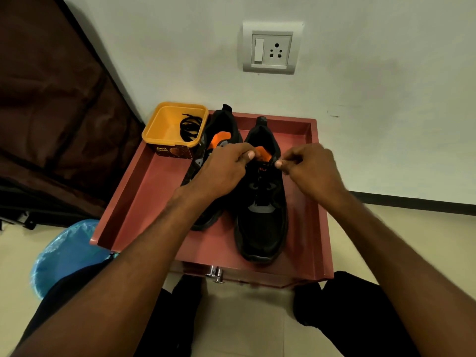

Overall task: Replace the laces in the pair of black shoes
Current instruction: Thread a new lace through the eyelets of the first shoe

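- Both hands are up at the collar end of the right-hand black shoe (262, 210), which lies on the reddish-pink tray-like surface (319, 228) with its toe toward the person and its heel toward the wall.
- That long axis matters: the eyelet rows run straight away from the person, so any lace work travels along that line, near to far.
- The left hand (221, 171) comes in from the left side of the tongue, fingers curled; its grip looks pinched on something at the orange lining (265, 153), but whether that is lace or the tongue edge, I cannot tell.
- The right hand (306, 167) sits just right of the top eyelets, thumb and forefinger pinched on something thin, most likely a lace end; it is too small and dark to be sure.
- Black lace (261, 186) is threaded down the middle of this shoe.
- The second black shoe (219, 135) lies parallel, just left, partly hidden under the left forearm.
- A coiled black lace (189, 127) waits in the yellow tub (164, 127) at the far-left corner, well apart from both hands; the left hand is the nearer one for that reach.
- My read: work is at the top eyelets, with neither hand needing to cross the shoe.
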Demonstrator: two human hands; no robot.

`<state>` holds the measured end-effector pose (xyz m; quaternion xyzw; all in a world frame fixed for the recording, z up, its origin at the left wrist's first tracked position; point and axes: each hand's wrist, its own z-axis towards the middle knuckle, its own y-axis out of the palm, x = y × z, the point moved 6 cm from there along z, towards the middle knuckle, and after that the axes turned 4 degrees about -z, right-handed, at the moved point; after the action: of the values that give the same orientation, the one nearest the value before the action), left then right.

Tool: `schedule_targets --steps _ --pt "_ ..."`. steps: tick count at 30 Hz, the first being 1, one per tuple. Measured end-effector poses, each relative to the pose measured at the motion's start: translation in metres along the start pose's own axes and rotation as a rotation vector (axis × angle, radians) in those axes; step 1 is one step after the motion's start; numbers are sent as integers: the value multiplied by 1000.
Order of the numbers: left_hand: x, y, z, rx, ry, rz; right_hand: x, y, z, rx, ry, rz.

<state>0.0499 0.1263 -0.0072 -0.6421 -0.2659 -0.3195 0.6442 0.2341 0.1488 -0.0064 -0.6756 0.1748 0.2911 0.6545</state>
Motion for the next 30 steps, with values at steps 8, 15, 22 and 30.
schedule_targets --steps 8,15,22,30 --pt "-1 0 -3 -16 -19 -42 36 -67 3 580 129 62" --pt "-6 2 -1 -9 -26 -6 3 1 5 -61 -35 -99" --pt "0 0 -5 -5 -29 16 43 -81 -1 651 213 9" --pt "-1 0 -3 1 -25 -33 5 2 7 -43 -78 -81"
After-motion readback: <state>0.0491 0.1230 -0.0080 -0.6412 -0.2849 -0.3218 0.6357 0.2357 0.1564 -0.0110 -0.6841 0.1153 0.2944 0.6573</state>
